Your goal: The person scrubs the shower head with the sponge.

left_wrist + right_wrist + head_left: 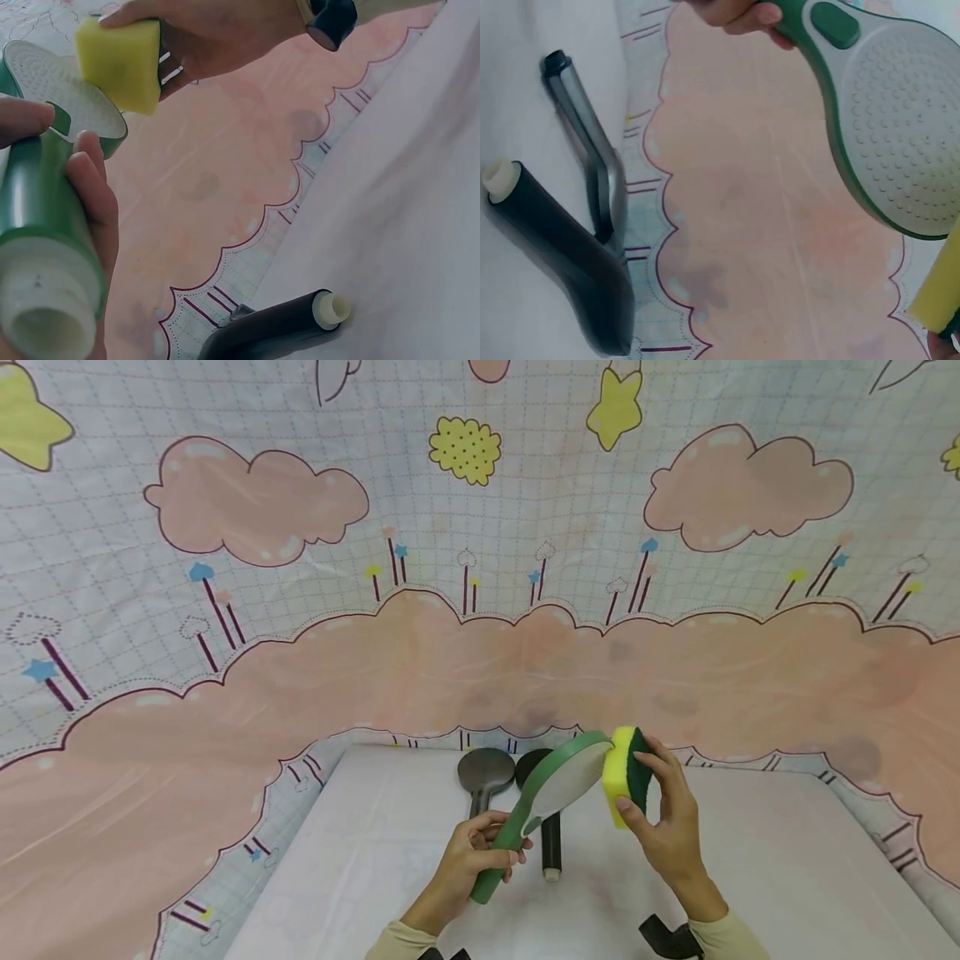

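Observation:
A green shower head [570, 777] with a pale, nubbly spray face is tilted up above the table. My left hand [476, 852] grips its green handle [45, 187], the thumb lying near the green button on the front. Opposite it, my right hand [671, 827] pinches a sponge [618, 777] between thumb and fingers. Its yellow side faces the shower head, with the dark green scouring side toward my palm. In the left wrist view the sponge's yellow foam [120, 64] meets the edge of the spray face; how firmly it presses, I cannot tell.
Behind the raised shower head, a grey shower head [486, 772] and a black shower head [551, 847] lie on the white table [765, 860]. A printed cloth [480, 677] with clouds and stars hangs beyond the table's back edge.

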`<act>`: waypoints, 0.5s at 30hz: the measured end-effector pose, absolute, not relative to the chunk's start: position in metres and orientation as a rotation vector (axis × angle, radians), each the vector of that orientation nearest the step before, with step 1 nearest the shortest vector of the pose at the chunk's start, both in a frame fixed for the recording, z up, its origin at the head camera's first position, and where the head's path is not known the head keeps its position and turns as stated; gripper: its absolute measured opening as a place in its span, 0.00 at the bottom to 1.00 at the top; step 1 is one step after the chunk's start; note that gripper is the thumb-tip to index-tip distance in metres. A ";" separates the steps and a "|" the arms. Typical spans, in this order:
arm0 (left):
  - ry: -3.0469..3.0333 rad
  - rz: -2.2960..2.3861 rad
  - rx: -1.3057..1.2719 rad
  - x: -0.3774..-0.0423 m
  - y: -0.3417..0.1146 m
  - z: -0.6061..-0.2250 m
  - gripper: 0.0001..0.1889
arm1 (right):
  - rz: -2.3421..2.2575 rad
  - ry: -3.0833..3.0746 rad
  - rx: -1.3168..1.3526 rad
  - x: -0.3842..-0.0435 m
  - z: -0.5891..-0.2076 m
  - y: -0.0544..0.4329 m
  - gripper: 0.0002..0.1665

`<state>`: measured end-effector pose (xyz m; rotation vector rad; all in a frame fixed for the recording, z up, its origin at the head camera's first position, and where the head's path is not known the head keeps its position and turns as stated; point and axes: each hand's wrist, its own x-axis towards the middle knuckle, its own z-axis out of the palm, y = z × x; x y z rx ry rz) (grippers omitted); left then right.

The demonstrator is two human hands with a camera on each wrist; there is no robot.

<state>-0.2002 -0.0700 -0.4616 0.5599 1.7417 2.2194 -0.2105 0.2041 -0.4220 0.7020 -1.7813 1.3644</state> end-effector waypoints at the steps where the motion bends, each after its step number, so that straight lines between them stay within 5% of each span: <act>1: 1.738 2.216 0.568 -0.200 -0.071 -0.462 0.24 | 1.423 -1.751 0.742 -0.210 -0.421 0.205 0.33; 15: 1.777 2.151 0.726 -0.200 -0.081 -0.466 0.25 | 1.975 -1.545 1.014 -0.204 -0.410 0.221 0.29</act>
